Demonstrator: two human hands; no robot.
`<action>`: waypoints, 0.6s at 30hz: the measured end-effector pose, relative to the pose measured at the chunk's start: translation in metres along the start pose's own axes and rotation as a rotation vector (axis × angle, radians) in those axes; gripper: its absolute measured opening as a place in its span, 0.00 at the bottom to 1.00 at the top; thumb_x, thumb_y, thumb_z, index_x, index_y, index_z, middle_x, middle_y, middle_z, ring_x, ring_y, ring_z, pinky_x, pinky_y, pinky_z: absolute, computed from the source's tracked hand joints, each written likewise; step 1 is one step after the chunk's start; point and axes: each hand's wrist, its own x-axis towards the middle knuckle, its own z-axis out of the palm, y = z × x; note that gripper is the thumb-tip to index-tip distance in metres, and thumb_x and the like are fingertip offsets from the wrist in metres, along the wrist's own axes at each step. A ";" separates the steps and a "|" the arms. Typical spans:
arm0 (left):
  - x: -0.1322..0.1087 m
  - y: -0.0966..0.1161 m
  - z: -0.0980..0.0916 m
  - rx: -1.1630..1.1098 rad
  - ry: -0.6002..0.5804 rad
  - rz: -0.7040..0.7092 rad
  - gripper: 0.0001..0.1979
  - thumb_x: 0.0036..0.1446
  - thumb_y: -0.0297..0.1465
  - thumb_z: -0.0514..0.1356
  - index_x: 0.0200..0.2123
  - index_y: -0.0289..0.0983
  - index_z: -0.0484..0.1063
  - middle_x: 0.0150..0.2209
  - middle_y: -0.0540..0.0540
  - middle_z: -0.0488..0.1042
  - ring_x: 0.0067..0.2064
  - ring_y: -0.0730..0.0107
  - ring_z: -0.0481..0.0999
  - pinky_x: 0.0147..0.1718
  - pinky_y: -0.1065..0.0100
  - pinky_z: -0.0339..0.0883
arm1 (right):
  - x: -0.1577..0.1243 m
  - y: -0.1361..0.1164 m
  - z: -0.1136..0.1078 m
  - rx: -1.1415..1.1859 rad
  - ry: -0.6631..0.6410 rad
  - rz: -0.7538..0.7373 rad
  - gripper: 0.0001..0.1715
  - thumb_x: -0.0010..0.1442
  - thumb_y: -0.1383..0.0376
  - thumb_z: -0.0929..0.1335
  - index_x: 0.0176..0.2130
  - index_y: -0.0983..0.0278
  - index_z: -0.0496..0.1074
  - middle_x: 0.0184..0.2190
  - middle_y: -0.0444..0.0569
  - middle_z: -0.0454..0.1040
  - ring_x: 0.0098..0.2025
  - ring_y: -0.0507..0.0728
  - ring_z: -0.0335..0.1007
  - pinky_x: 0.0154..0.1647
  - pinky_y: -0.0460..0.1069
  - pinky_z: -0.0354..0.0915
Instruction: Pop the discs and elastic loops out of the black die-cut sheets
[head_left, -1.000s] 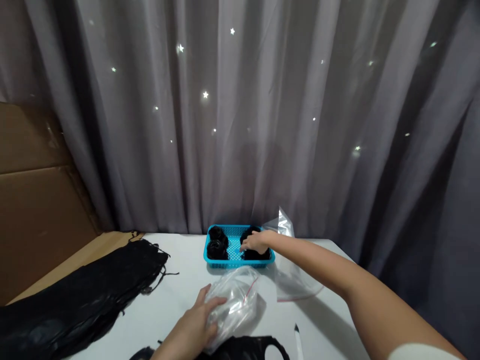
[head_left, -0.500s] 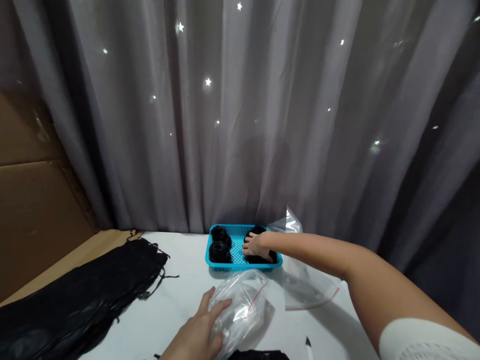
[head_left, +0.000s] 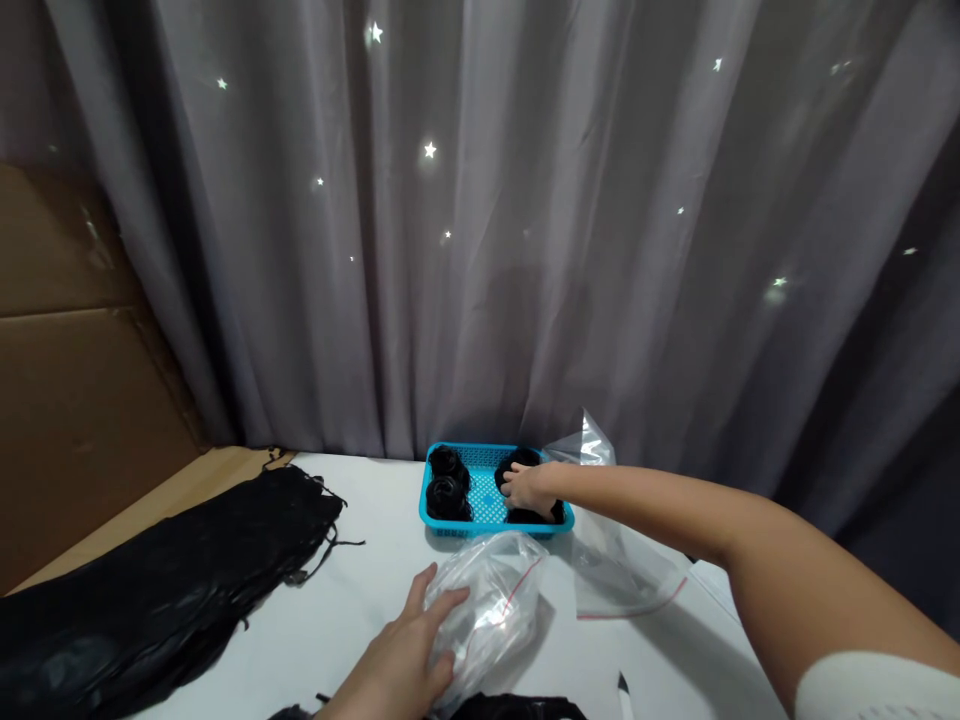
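Left hand: the left hand [head_left: 409, 650], at lower centre of the frame, has its fingers spread and laid against the left side of a clear bag; whether any film is pinched cannot be told.
Clear bag: the clear bag [head_left: 495, 590], crumpled and bulging, bears a red line and sits just below the basket in the frame.
Right hand: the right hand [head_left: 529, 490] is inside the right end of the basket, fingers bent down over black bundles; a grip cannot be confirmed.
Bundles under right hand: the dark bundles [head_left: 517, 462] are partly covered by the hand; exact number cannot be told.
Bundles at basket left: two coiled black bundles [head_left: 448, 492], one behind the other.
Basket: a blue perforated basket [head_left: 487, 500], centre of frame, low half.
Second bag: a flat clear bag [head_left: 619, 575] with a red edge, right of the basket, partly behind the forearm.
Lower edge: a black item [head_left: 517, 708], cut off by the frame; right of it, a white, dark-tipped pen-like object [head_left: 625, 697].
Left side: a long black bundle [head_left: 187, 570] with loose strings; beyond it, brown cardboard [head_left: 67, 420].
Support and backdrop: white table [head_left: 360, 600]; grey curtain [head_left: 465, 320] with star-shaped bright spots.
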 end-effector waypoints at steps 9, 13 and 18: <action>0.001 -0.006 -0.001 0.051 -0.028 0.000 0.37 0.57 0.24 0.55 0.68 0.52 0.57 0.73 0.47 0.36 0.58 0.51 0.72 0.60 0.56 0.59 | -0.045 -0.001 0.009 0.212 0.182 0.025 0.26 0.40 0.74 0.76 0.41 0.63 0.74 0.41 0.53 0.73 0.52 0.66 0.62 0.51 0.58 0.57; 0.003 -0.007 -0.003 0.045 -0.018 0.000 0.38 0.57 0.24 0.55 0.70 0.52 0.54 0.73 0.46 0.35 0.59 0.51 0.72 0.61 0.56 0.59 | -0.065 0.004 0.008 0.366 0.338 0.107 0.31 0.42 0.71 0.77 0.47 0.65 0.72 0.42 0.52 0.72 0.44 0.60 0.66 0.40 0.48 0.59; 0.004 -0.001 -0.001 0.015 0.034 0.031 0.41 0.55 0.24 0.56 0.71 0.51 0.51 0.73 0.46 0.38 0.61 0.51 0.69 0.61 0.56 0.58 | -0.089 0.013 -0.001 0.610 0.542 0.237 0.30 0.42 0.67 0.77 0.46 0.64 0.71 0.32 0.42 0.71 0.34 0.53 0.66 0.33 0.44 0.58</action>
